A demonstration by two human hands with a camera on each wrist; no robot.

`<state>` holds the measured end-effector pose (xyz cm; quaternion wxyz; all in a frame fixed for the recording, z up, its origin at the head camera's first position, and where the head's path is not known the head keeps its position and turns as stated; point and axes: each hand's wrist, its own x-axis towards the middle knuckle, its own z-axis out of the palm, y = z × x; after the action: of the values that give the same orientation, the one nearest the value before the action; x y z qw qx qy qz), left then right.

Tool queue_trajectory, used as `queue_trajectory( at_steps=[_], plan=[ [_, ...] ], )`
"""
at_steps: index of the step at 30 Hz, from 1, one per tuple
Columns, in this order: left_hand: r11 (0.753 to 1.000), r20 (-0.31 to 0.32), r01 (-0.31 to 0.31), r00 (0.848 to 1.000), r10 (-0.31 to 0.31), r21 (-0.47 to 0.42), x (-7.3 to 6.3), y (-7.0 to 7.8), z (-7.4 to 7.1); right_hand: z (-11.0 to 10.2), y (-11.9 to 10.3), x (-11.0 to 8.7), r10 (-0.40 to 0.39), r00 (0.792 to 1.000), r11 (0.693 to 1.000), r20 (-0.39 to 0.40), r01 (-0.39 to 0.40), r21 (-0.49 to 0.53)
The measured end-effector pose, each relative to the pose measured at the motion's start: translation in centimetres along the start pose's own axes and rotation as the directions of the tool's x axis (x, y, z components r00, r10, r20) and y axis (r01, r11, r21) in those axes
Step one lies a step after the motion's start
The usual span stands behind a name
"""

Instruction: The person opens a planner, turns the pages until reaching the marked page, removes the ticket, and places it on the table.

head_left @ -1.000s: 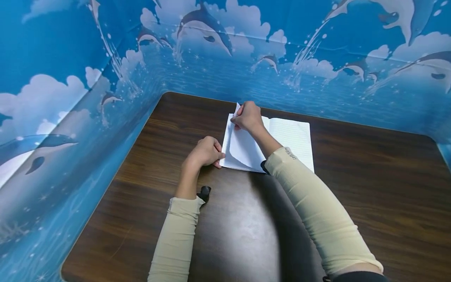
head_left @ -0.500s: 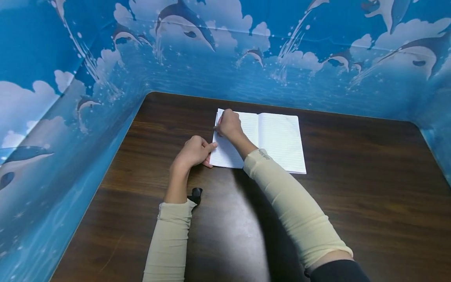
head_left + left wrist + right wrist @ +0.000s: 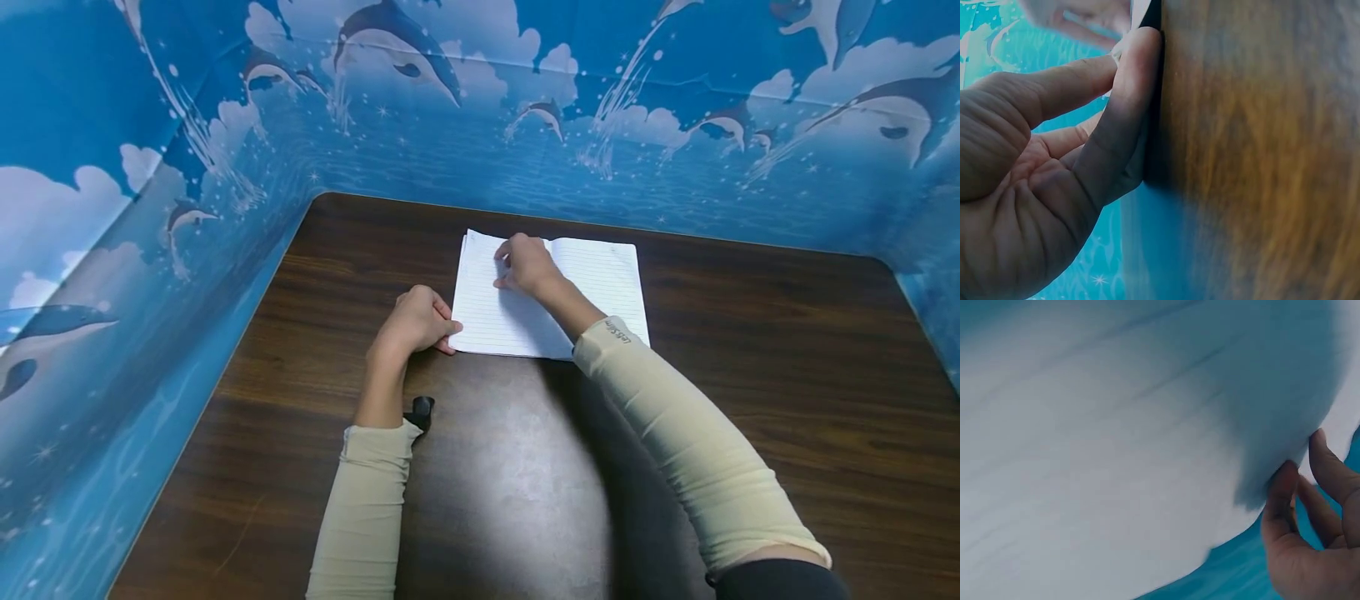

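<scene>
An open notebook [image 3: 495, 325] with white ruled pages lies on the table. At its lower left corner, my left hand [image 3: 416, 321] pinches the edge, the thumb above and fingers below. The left wrist view shows this grip side-on, with the thumb and index finger [image 3: 1132, 81] meeting at the notebook's edge. Over the upper part of the left page is my right hand [image 3: 528, 267], its fingers loosely bent and parted. In the right wrist view the white page [image 3: 1097, 487] fills most of the picture, with the right fingertips close over it and nothing between them.
The dark wood table [image 3: 750, 375] has rounded corners. Behind it and at the left hangs a blue cloth [image 3: 450, 158] printed with dolphins. A black strap piece [image 3: 422, 411] sticks out at the left wrist, by the cream sleeve [image 3: 367, 508].
A lifted page has come down flat on the left side. My right hand has let it go and shifted right across it. The left hand keeps its hold on the corner.
</scene>
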<state>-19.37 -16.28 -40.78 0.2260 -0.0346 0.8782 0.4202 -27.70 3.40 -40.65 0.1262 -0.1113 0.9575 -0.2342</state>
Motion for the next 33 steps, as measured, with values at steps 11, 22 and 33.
queue_trajectory(
  at_steps=[11, 22, 33],
  plan=[
    [1.000, 0.003, 0.001, 1.000, -0.001, 0.028, 0.0, 0.0, 0.0, -3.3, 7.4, -2.0, 0.093, 0.995, 0.991, -0.046, -0.097, -0.097],
    [1.000, 0.006, 0.020, 1.000, -0.020, 0.018, 0.1, 0.2, 0.2, -5.4, 11.7, -4.8, 0.267, 0.959, 0.958, -0.093, -0.275, -0.085],
    [1.000, -0.004, 0.021, 1.000, -0.021, 0.015, 0.2, 0.5, 0.4, -6.3, 13.8, -5.8, 0.298, 0.953, 0.948, -0.046, -0.301, -0.101]
  ],
)
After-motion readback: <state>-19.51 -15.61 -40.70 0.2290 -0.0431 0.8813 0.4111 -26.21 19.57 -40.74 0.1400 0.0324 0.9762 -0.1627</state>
